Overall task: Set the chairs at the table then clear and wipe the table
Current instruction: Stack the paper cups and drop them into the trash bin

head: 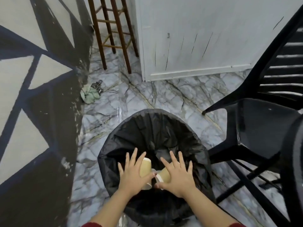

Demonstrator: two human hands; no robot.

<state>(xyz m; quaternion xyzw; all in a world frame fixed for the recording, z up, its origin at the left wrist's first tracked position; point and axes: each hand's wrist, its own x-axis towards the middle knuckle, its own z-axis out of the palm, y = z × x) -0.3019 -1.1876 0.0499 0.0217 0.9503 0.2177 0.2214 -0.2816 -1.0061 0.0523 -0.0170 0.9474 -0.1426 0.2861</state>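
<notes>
Head view: both hands, left (133, 175) and right (176, 175), fingers spread wide, hover over two paper cups (145, 169) inside the black-lined bin (152, 122); black plastic chair (262, 128) at 3 o'clock.

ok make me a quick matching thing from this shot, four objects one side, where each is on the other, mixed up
Things:
1. paper cups
2. green cloth
3. black chair
4. wooden stool

Places:
A. right of the bin
B. far end, beside the white cabinet
C. under the open hands, over the bin
D. on the floor by the painted wall

Pairs: 1-C, 2-D, 3-A, 4-B
</notes>
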